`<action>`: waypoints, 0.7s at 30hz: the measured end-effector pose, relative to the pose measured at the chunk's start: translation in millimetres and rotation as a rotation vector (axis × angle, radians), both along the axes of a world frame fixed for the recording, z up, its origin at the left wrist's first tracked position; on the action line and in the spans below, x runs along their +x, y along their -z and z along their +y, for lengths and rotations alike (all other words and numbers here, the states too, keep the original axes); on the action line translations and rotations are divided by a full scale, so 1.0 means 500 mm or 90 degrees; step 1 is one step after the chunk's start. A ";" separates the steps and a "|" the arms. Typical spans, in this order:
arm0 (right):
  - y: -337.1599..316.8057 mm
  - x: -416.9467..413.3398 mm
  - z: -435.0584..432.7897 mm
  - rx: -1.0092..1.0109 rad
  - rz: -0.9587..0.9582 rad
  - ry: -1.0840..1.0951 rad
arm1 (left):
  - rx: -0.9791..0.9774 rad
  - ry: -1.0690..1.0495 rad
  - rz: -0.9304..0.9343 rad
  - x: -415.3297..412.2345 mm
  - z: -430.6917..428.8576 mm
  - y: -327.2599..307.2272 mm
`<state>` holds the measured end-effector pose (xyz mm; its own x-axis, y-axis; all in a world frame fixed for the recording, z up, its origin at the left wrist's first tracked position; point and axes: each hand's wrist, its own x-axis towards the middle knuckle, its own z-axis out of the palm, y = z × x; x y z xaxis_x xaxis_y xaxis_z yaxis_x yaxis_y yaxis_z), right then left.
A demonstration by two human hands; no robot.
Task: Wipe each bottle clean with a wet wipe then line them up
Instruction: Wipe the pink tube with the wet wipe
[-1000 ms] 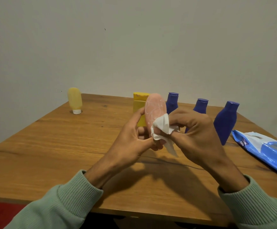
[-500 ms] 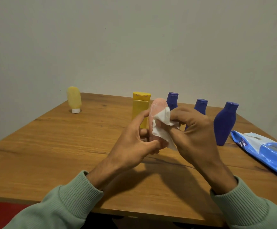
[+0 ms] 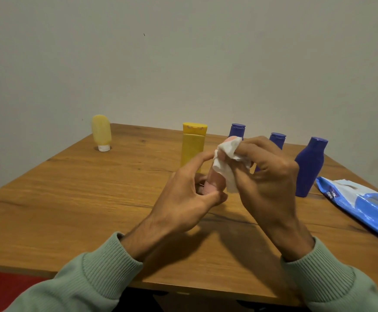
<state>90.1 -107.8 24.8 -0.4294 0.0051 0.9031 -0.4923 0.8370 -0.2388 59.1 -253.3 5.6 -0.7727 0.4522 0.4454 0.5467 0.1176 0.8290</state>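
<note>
Holding the pink bottle [image 3: 215, 184] upright over the middle of the bench [image 3: 71, 199], my left hand [image 3: 183, 199] pinches its lower end between thumb and fingertips. My right hand [image 3: 267, 183] curls round the white wet wipe [image 3: 226, 163] and presses it over the bottle's top and right side. The wipe hides most of the bottle, which seems to be lifted off the wood. Behind my hands, toward the far edge, stand a yellow bottle [image 3: 192, 147], a small blue bottle [image 3: 237, 131], a middle blue bottle [image 3: 277, 139] and a large blue bottle [image 3: 309, 167]. The large one is just beside the blue wipes pack [image 3: 363, 206], which lies along the right side and runs out of view. A pale yellow tube [image 3: 101, 131] stands on its cap near the far left corner, with a broad stretch of wood between it and my left hand.
</note>
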 end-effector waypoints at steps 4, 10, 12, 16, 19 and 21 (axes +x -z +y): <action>-0.007 0.004 -0.003 -0.022 -0.060 -0.060 | 0.019 0.012 -0.021 -0.002 -0.002 0.000; -0.010 0.005 0.009 0.023 -0.114 -0.115 | 0.025 0.019 -0.017 -0.004 -0.001 0.001; -0.015 0.005 0.015 -0.002 -0.076 -0.095 | 0.014 0.022 -0.016 -0.003 0.000 0.004; -0.024 0.004 0.025 -0.038 -0.004 -0.018 | -0.001 0.018 -0.012 0.002 0.004 0.004; -0.023 0.009 0.019 -0.054 -0.072 -0.067 | 0.027 0.022 -0.037 -0.004 0.003 0.006; -0.018 0.013 0.007 -0.036 -0.170 -0.110 | 0.059 0.033 -0.073 -0.007 -0.002 0.004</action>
<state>96.8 -104.3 33.8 -0.6502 -0.0410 0.7587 -0.5396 0.7279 -0.4230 55.6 -254.2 3.5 -0.7973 0.4547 0.3968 0.4510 0.0119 0.8925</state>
